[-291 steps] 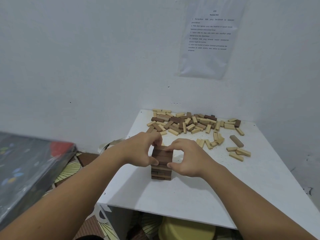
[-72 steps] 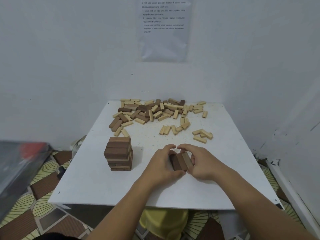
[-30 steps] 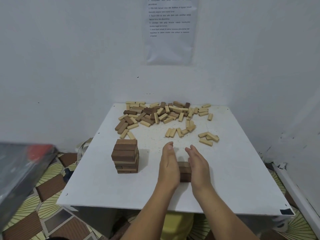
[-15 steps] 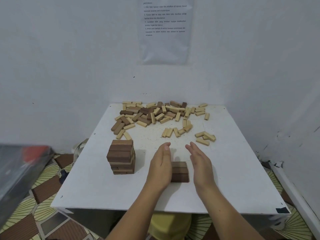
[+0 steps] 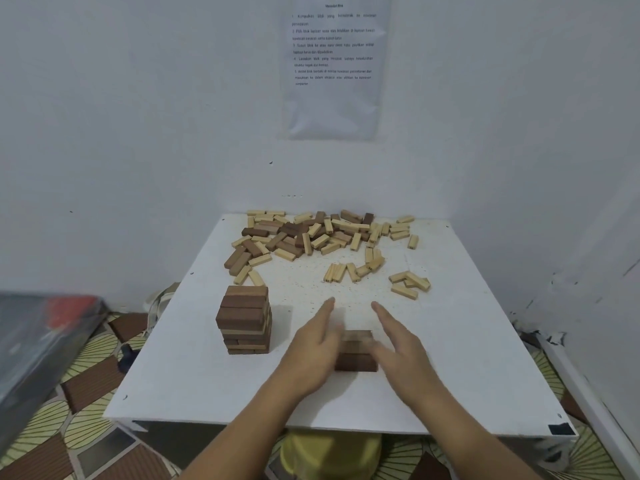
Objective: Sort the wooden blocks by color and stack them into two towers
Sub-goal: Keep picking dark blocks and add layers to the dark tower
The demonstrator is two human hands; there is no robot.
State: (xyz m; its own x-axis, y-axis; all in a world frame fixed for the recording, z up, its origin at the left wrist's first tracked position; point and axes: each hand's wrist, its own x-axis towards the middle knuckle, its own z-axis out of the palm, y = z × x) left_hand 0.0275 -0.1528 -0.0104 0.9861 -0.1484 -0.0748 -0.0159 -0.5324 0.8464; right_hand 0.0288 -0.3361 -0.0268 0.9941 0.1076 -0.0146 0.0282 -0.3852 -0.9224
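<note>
A row of three dark brown blocks lies flat on the white table, near its front. My left hand has straight fingers against the row's left side. My right hand, also flat, stands at the row's right side, slightly blurred. A dark brown tower several layers high stands to the left. Further back lies a mixed pile of dark and light blocks, with loose light blocks scattered to the right.
White walls close the table in at the back and right, with a printed sheet taped above. A dark box sits at the far left over a patterned floor. Something yellow shows under the table's front edge.
Both hands gathered three dark blocks beside the tower, then flattened against the row's sides. In the last half second they have barely shifted; the right hand shows motion blur.
</note>
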